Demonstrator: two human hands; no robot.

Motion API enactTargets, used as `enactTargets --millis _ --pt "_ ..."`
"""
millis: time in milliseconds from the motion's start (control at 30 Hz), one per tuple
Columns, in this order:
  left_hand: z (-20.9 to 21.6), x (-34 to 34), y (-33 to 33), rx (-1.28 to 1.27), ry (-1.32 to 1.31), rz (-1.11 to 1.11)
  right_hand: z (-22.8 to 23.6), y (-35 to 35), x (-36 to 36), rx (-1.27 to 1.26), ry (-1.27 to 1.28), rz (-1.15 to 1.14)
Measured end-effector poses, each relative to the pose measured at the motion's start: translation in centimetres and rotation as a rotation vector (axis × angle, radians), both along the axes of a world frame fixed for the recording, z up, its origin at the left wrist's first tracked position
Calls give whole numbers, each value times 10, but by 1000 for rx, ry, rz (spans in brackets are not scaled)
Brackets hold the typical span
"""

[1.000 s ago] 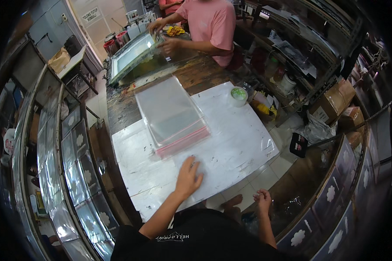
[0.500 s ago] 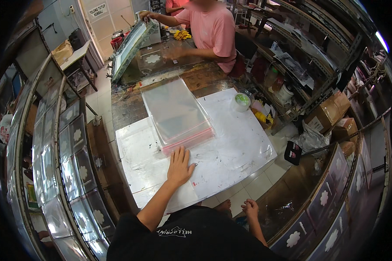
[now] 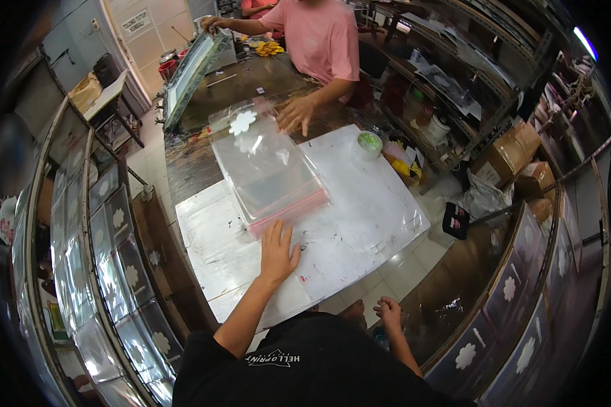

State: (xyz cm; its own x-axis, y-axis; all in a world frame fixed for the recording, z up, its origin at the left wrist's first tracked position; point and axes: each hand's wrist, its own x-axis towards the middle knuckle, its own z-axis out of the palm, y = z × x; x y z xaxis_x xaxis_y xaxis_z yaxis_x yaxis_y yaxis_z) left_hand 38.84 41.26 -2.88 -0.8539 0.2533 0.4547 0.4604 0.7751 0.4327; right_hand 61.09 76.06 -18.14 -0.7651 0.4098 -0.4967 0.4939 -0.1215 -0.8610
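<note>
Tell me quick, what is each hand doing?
Left hand: open, flat on the white sheet, touching the stack of clear bags.
Right hand: loosely curled below the table edge, holding nothing visible.

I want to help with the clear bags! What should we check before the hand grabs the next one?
1. Left hand flat on the white sheet, beside the stack of clear bags: ok.
2. Right hand free, low off the table: ok.
3. Stack squared up, pink edge facing the person: ok.
4. Co-worker's hand at the stack's far end: not ok.
5. Top bag loose from the rest: cannot tell.
</note>
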Motion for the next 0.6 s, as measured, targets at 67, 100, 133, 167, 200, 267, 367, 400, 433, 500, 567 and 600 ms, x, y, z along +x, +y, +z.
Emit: enactTargets --millis 67,100,133,167,200,267,367,400,433,500,567,600 --pt "19 -9 6 -76 153 38 2 1 6 4 -3 -19" --pt "30 -15 9 -111 230 60 0 3 9 -3 -4 -32" --pt "44 -21 14 -162 229 94 0 5 14 -9 -3 -52" --pt "57 -28 20 -212 228 127 -1 6 20 3 -6 -62" --pt "65 -30 22 -269 228 168 0 6 25 10 -8 -63" --pt "53 -36 17 -388 11 56 -1 5 33 -8 -11 -78" --pt "14 -34 14 -475 -64 -68 -7 3 39 -56 -5 -95" --pt "7 -31 19 -480 -31 -104 -10 2 42 -52 2 -107" --pt "3 -27 25 -485 3 -146 -7 -1 44 -49 8 -125" --pt "6 -7 41 -473 -15 -184 22 -12 36 -138 15 -140" --pt "15 16 65 -475 -49 -243 69 -23 21 -276 82 -113" --pt "19 27 79 -485 -74 -284 90 -28 13 -367 148 -78"
